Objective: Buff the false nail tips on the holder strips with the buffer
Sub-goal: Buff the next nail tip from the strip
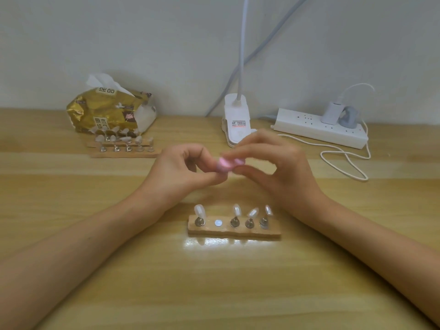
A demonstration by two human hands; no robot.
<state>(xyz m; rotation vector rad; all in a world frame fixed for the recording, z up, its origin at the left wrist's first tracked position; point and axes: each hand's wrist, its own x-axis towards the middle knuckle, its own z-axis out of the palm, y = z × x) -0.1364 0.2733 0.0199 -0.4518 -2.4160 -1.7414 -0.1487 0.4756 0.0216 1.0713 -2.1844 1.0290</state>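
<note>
The left hand [176, 172] and right hand [281, 170] meet above the table, fingers curled, both pinching the blurred pink buffer [223, 165]. At their six o'clock lies a holder strip [234, 232] with four nail tips [199, 210] upright.

table [214, 294]: glossy wood | holder strip [238, 232]: rough wood | pegs [199, 221]: shiny metal | tissue pack [104, 110]: crinkled gold film

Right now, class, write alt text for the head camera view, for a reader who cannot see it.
The left hand and right hand pinch a blurred pink buffer over a wooden table. In front, a holder strip carries four nail tips, one spot empty.
</note>
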